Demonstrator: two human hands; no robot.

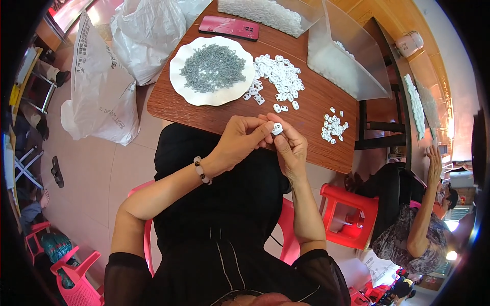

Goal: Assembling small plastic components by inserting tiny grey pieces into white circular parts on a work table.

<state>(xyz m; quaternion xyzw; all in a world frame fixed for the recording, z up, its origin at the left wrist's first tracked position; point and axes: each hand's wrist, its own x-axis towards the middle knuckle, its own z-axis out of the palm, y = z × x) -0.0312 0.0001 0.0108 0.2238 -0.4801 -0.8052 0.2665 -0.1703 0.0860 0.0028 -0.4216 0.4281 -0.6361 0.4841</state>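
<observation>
Just off the table's near edge, my right hand (292, 149) pinches a small white plastic piece with holes (277, 128) between thumb and fingers. My left hand (239, 138) is closed, its thumb and forefinger pressed together against the left side of that piece. Anything between those left fingertips is hidden. Beyond my hands, a loose pile of similar white pieces (282, 75) lies on the table. A white scalloped plate (179, 92) to its left holds a heap of thin grey pieces, like small springs (212, 67). A smaller group of white pieces (333, 127) lies to the right.
The brown wooden table (311, 145) also carries a pink phone (228, 28) and clear bins (352, 76) of white pieces. White sacks (102, 92) stand at left. A red stool (350, 217) is by the right corner; another person (416, 234) sits beyond it.
</observation>
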